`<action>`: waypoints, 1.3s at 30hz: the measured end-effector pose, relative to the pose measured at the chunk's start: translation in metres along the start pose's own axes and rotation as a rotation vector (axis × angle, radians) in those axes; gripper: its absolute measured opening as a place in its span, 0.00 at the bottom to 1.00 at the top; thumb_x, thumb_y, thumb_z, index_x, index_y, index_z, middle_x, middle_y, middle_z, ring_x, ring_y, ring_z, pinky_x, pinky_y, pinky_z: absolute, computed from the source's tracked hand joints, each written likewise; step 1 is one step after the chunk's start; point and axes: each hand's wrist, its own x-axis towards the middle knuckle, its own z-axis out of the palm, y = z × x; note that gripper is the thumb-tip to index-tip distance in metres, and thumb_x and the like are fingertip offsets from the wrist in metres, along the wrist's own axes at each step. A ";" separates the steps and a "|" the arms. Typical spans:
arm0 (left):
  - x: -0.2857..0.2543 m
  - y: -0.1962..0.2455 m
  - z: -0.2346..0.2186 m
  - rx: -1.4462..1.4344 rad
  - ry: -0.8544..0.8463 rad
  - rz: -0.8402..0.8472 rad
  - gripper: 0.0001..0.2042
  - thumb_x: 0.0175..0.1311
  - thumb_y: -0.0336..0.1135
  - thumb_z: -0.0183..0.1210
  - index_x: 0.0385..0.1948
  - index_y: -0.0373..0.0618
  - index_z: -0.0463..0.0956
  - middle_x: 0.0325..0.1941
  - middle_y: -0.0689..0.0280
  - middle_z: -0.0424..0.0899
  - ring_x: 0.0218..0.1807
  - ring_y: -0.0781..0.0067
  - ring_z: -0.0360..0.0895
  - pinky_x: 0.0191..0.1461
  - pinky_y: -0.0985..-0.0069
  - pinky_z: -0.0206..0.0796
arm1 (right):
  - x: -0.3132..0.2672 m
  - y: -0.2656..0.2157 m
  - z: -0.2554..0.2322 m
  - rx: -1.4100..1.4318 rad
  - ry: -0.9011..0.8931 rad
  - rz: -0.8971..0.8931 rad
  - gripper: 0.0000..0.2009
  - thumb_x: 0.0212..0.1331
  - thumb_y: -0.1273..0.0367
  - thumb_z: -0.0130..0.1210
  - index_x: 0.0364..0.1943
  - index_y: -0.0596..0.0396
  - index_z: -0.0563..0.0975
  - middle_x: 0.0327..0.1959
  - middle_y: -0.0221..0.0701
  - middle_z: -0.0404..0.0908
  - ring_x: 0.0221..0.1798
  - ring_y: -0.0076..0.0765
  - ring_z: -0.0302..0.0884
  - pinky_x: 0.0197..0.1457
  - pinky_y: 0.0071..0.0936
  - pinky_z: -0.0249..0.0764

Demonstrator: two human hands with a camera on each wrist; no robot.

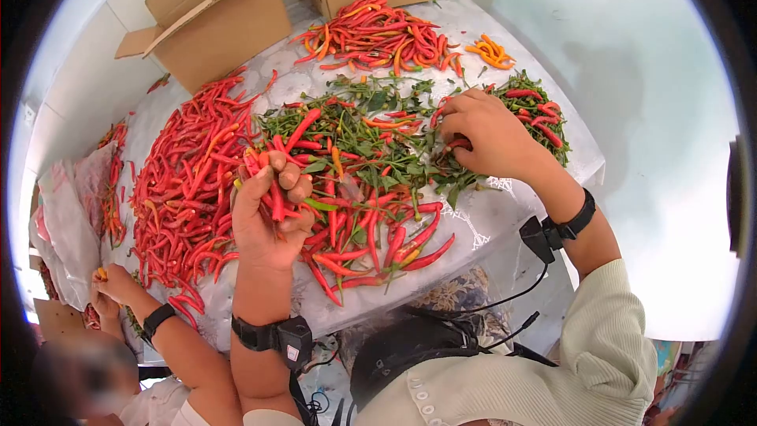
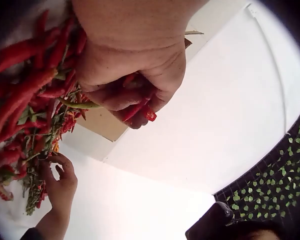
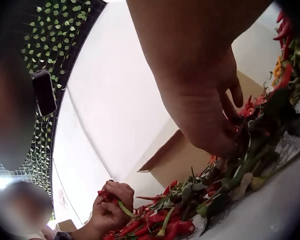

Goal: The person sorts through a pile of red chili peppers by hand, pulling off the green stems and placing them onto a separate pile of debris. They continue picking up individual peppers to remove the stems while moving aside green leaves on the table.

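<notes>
My left hand (image 1: 272, 217) is raised over the near edge of the heap, its fingers curled round several red chili peppers (image 1: 276, 197). In the left wrist view a broken red pepper end (image 2: 150, 115) sticks out of that fist, and a green stem (image 2: 80, 104) shows beside it. Over the green stems and leaves (image 1: 394, 162), my right hand (image 1: 493, 134) has its fingers bent down into the pile. A dark red chili pepper (image 1: 458, 143) shows between its thumb and fingers; the fingertips are partly hidden among leaves in the right wrist view.
A large heap of red chilies (image 1: 185, 189) lies on the left, another pile (image 1: 378, 35) at the back. Orange chilies (image 1: 490, 53) sit beside it. Cardboard boxes (image 1: 217, 31) stand behind. Another person's hand (image 1: 118, 285) is at the lower left, near a plastic bag (image 1: 67, 229).
</notes>
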 end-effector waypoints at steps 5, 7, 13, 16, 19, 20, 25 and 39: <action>-0.002 0.000 0.005 0.014 0.053 0.011 0.06 0.64 0.35 0.48 0.35 0.46 0.62 0.27 0.73 0.58 0.31 0.81 0.57 0.22 0.85 0.63 | 0.000 0.002 -0.014 0.325 0.046 0.334 0.09 0.43 0.74 0.60 0.31 0.56 0.77 0.29 0.31 0.78 0.35 0.36 0.76 0.41 0.31 0.71; -0.002 0.000 0.004 0.015 0.052 0.018 0.06 0.64 0.35 0.48 0.35 0.46 0.63 0.28 0.73 0.59 0.31 0.80 0.57 0.21 0.86 0.62 | 0.003 0.001 -0.015 0.601 0.127 0.447 0.10 0.46 0.73 0.60 0.35 0.57 0.76 0.31 0.32 0.79 0.35 0.31 0.77 0.41 0.28 0.72; -0.002 0.000 -0.004 0.078 0.058 -0.050 0.06 0.64 0.34 0.48 0.37 0.44 0.67 0.32 0.69 0.71 0.34 0.77 0.69 0.18 0.87 0.65 | 0.021 -0.020 -0.015 1.109 0.056 0.496 0.11 0.58 0.71 0.54 0.44 0.57 0.73 0.35 0.27 0.78 0.34 0.19 0.74 0.39 0.19 0.71; -0.002 -0.001 -0.003 0.140 0.128 -0.040 0.06 0.63 0.34 0.49 0.37 0.45 0.69 0.30 0.67 0.74 0.31 0.75 0.74 0.18 0.85 0.68 | 0.037 -0.046 -0.012 1.273 -0.028 0.493 0.12 0.60 0.68 0.53 0.45 0.57 0.74 0.34 0.27 0.78 0.35 0.20 0.74 0.39 0.19 0.72; -0.002 -0.002 0.000 0.169 0.202 -0.024 0.06 0.60 0.33 0.54 0.36 0.46 0.71 0.29 0.66 0.79 0.29 0.74 0.78 0.18 0.86 0.67 | 0.053 -0.064 -0.007 1.332 -0.122 0.368 0.15 0.58 0.67 0.56 0.48 0.57 0.73 0.32 0.27 0.77 0.33 0.20 0.74 0.37 0.20 0.73; -0.003 -0.002 0.000 0.186 0.196 -0.014 0.06 0.59 0.32 0.55 0.36 0.46 0.71 0.29 0.66 0.79 0.29 0.74 0.78 0.18 0.86 0.67 | 0.057 -0.069 -0.005 1.334 -0.118 0.334 0.16 0.57 0.67 0.56 0.48 0.58 0.72 0.32 0.28 0.77 0.33 0.20 0.74 0.36 0.20 0.73; -0.003 -0.003 0.008 0.345 0.248 -0.014 0.08 0.56 0.29 0.58 0.36 0.46 0.71 0.26 0.67 0.76 0.26 0.75 0.76 0.17 0.86 0.63 | 0.080 -0.083 -0.002 1.382 -0.137 0.284 0.13 0.55 0.67 0.59 0.39 0.58 0.70 0.25 0.27 0.75 0.27 0.20 0.73 0.30 0.20 0.71; 0.001 -0.014 0.018 0.496 0.510 0.134 0.11 0.53 0.28 0.61 0.37 0.44 0.71 0.22 0.67 0.76 0.20 0.80 0.73 0.15 0.86 0.58 | 0.074 -0.077 0.033 1.495 -0.175 0.325 0.07 0.57 0.79 0.49 0.39 0.60 0.70 0.36 0.31 0.76 0.36 0.22 0.76 0.40 0.21 0.75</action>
